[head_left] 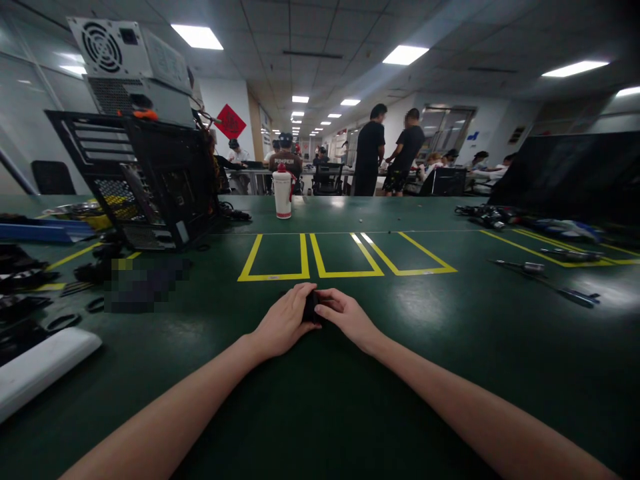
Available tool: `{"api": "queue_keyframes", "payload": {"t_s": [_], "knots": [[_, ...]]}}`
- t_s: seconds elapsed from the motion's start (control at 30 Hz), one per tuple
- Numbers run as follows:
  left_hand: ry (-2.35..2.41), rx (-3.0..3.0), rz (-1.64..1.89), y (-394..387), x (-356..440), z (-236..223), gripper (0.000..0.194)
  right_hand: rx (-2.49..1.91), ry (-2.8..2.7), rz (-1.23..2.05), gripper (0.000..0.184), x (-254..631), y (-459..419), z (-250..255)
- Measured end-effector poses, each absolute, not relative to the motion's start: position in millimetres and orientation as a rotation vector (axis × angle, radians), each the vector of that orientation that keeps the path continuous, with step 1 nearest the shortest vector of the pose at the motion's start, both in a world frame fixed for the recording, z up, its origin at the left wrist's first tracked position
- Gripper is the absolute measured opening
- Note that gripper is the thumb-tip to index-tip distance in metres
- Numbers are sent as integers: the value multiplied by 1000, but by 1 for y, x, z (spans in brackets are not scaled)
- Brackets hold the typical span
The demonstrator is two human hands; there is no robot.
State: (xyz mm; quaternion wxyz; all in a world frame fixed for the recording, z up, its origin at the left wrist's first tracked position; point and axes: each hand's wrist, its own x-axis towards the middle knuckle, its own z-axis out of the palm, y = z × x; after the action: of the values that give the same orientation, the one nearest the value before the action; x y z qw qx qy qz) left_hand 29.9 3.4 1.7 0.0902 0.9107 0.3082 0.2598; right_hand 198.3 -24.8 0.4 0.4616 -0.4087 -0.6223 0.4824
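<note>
An electronics workshop: a power supply [127, 50] sits above a computer case [173, 190] toward the table's [440, 333] far edge.

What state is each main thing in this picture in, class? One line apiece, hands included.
Small black object: held between the hands, mostly hidden.
Bare left hand: curled around the object's left side.
Bare right hand: fingers bent, at its right side.
Tall white cup: upright, red lid on.
Boxy black computer case: standing, silver metal box stacked above.
Slim blue-handled tool: lying flat.
White rectangular ceiling light: lit.
</note>
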Motion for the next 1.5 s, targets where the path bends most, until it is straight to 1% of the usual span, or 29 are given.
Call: {"api": "queue_keyframes", "payload": {"t_s": [0.2,0.33,0.5,0.7,0.9,1.07,1.23,1.4,1.5], "knots": [[905,2715,792,4,29,-1,61,-939,-1572,1218,30,201,-24,1],[895,2709,810,4,29,-1,60,-940,-1513,1196,21,197,-23,0],[905,2710,802,4,29,0,60,-1000,-1511,1207,29,196,-22,-1],[885,2706,839,3,30,-1,58,-923,-1562,1250,30,198,-24,1],[906,2705,836,3,30,-1,59,-939,-1522,1201,23,195,-24,3],[923,2707,829,3,29,-1,59,-1023,-1512,1227,29,196,-22,1],[921,2702,821,3,28,0,58,-912,-1566,1276,31,198,-25,4],[931,2698,812,4,28,0,61,-939,-1525,1215,22,196,-23,6],[945,2699,791,4,29,1,60,-977,-1515,1197,24,196,-20,5]]}}
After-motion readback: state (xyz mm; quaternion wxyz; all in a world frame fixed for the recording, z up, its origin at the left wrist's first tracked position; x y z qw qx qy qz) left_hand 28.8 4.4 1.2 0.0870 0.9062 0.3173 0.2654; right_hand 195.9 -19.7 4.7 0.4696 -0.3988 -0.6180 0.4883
